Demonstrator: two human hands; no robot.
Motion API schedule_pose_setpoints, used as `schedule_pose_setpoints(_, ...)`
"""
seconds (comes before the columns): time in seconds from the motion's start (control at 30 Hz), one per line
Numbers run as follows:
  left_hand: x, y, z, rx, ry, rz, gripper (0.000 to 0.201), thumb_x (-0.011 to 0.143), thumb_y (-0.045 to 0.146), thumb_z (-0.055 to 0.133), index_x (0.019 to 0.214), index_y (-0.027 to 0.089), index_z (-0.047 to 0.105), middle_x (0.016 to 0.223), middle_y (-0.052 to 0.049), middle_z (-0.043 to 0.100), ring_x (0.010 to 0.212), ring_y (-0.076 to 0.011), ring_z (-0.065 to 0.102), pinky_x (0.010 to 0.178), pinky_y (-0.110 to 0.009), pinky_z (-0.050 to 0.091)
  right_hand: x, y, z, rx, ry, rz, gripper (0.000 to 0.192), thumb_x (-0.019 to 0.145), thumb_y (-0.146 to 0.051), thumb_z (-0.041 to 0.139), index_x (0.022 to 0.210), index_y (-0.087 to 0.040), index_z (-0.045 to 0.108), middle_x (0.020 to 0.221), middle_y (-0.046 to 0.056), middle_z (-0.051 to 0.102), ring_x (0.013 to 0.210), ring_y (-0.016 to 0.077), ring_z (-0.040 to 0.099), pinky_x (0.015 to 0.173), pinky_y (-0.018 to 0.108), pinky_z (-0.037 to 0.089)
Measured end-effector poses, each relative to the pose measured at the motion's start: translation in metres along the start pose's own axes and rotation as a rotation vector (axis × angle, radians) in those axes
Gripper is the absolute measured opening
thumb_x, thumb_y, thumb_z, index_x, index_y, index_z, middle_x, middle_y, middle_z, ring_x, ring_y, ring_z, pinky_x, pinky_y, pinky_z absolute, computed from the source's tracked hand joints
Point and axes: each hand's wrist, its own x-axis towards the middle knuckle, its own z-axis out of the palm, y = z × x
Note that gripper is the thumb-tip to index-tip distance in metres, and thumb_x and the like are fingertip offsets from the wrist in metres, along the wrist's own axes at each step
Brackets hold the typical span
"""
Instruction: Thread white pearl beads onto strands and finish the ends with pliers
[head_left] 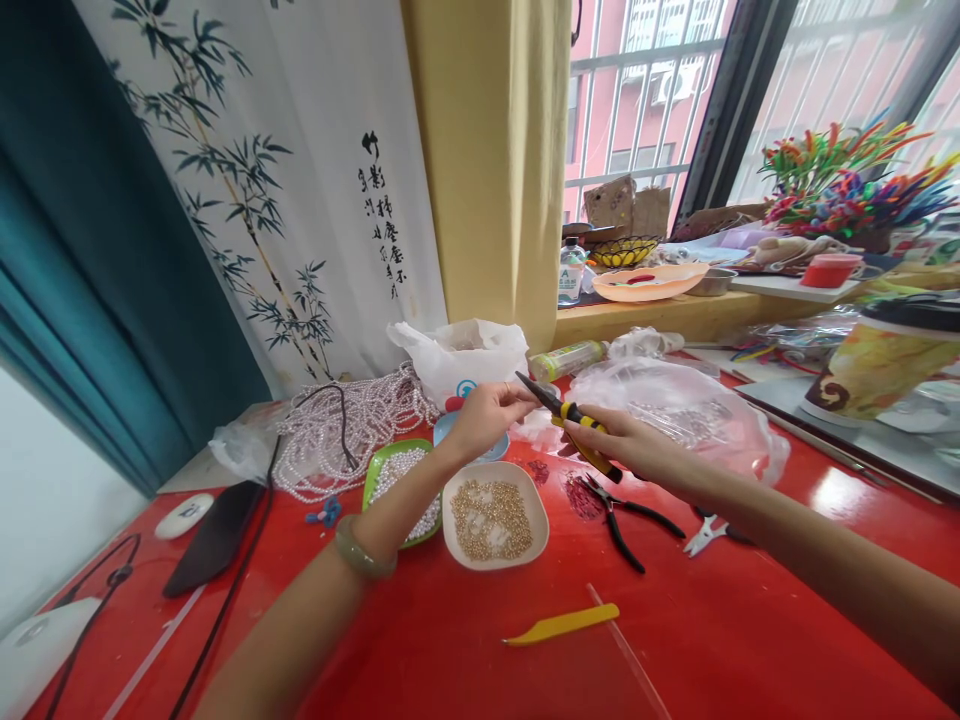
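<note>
My right hand (611, 437) is wrapped round the yellow-and-black handles of long-nose pliers (568, 412), whose dark jaws point up and left. Close to the jaw tips, my left hand (495, 408) is closed in a pinch; what lies between its fingers is too small to make out. Under the hands stands a cream dish (448, 530) of gold beads (491, 520). Beside it, partly covered by my left forearm, is a green dish (373, 470) of white beads (405, 480). A blue dish (442, 428) sits behind, mostly hidden by my left wrist.
On the red table (450, 640) lie yellow tweezers (564, 624), black-handled pliers (626, 515) and small scissors (705, 535). Bead strings (352, 420) heap at the back left, near a black phone (214, 540). Plastic bags (675, 400) and a paper cup (885, 360) stand right.
</note>
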Motion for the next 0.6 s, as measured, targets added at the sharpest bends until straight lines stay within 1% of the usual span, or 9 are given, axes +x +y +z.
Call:
schedule_pose_setpoints(0.1,-0.001,-0.002,-0.001,0.033,-0.007,0.025,0.021,0.071,0.026,0.056,0.083,0.014,0.069,0.067,-0.003,0.063,0.058,-0.0108,0.049,0.055,-0.023,0.039,0.000,0.002,0.001,0.023,-0.004,-0.010,0.044,0.071,-0.054,0.052,0.094,-0.017,0.056,0.073,0.007,0.060,0.078,0.0212,0.056,0.071,0.034,0.043)
schedule_pose_setpoints(0.27,-0.002,-0.003,-0.002,0.101,-0.017,0.046,0.024,0.073,0.027,0.055,0.086,0.013,0.069,0.071,-0.005,0.064,0.060,-0.0117,0.049,0.058,-0.024,0.039,-0.001,-0.002,0.002,0.086,-0.034,0.007,0.045,0.069,-0.056,0.051,0.090,-0.016,0.053,0.085,0.009,0.059,0.094,0.0235,0.055,0.076,0.032,0.042)
schedule_pose_setpoints(0.33,-0.001,-0.003,-0.002,0.112,-0.014,0.049,0.024,0.073,0.027,0.055,0.085,0.013,0.069,0.071,-0.005,0.064,0.060,-0.0120,0.050,0.059,-0.025,0.039,-0.002,-0.005,0.003,0.062,-0.031,-0.010,0.043,0.070,-0.055,0.051,0.087,-0.015,0.052,0.086,0.009,0.060,0.089,0.0219,0.056,0.075,0.031,0.042)
schedule_pose_setpoints(0.43,-0.001,-0.003,-0.001,0.100,-0.014,0.050,0.023,0.073,0.028,0.055,0.083,0.014,0.070,0.070,-0.005,0.064,0.060,-0.0123,0.050,0.059,-0.025,0.040,-0.003,-0.008,0.005,-0.005,-0.008,-0.022,0.038,0.073,-0.053,0.047,0.082,-0.016,0.050,0.075,0.007,0.059,0.074,0.0182,0.056,0.067,0.030,0.042)
schedule_pose_setpoints(0.6,0.000,-0.005,0.005,0.041,-0.020,0.066,0.022,0.073,0.026,0.054,0.084,0.014,0.069,0.069,-0.005,0.063,0.060,-0.0116,0.048,0.058,-0.024,0.039,0.000,0.002,0.011,-0.144,0.096,-0.054,0.035,0.076,-0.051,0.046,0.081,-0.016,0.050,0.066,0.003,0.056,0.057,0.0135,0.051,0.053,0.025,0.038)
